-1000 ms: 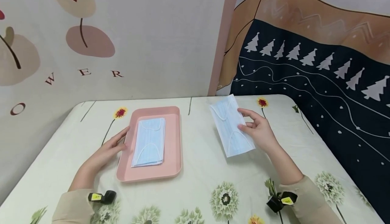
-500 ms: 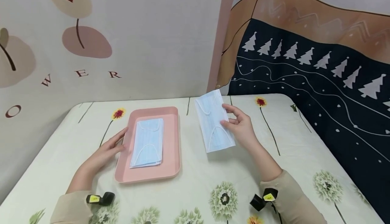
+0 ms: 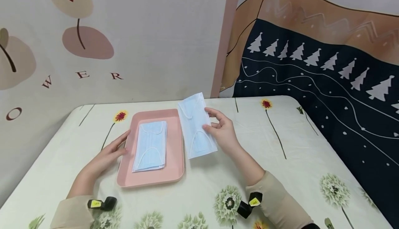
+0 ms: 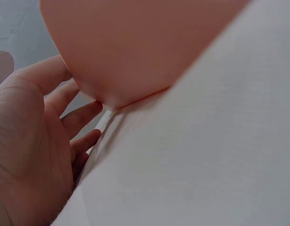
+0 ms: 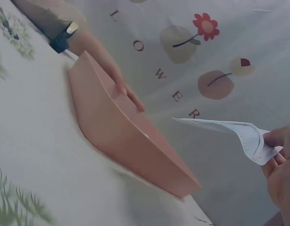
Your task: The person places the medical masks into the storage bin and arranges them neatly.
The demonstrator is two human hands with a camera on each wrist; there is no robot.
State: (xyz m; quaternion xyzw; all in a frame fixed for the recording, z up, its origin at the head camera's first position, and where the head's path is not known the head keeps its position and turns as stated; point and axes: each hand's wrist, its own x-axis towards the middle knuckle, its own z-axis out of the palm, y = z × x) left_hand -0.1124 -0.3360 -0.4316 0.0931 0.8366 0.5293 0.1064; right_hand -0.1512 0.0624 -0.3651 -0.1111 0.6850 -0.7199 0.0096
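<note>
A pink tray [image 3: 175,142] lies on the flowered tablecloth, and a stack of light blue face masks [image 3: 150,146] rests in it. My left hand [image 3: 109,153] lies open against the tray's left rim [image 4: 111,84], fingers straight. My right hand [image 3: 222,132] pinches one more blue face mask [image 3: 196,125] by its right edge and holds it in the air just over the tray's right rim. In the right wrist view that mask [image 5: 229,129] hangs above the tray [image 5: 130,141].
The table [image 3: 311,146] carries a pale cloth with printed flowers. A wall hanging stands close behind the table, and a dark cloth with white trees [image 3: 311,80] runs along the right side. Small black and yellow cameras sit on both wrists.
My right hand has carried the single mask leftward from the table's right middle to the tray's right rim. The left hand has stayed at the tray's left side.
</note>
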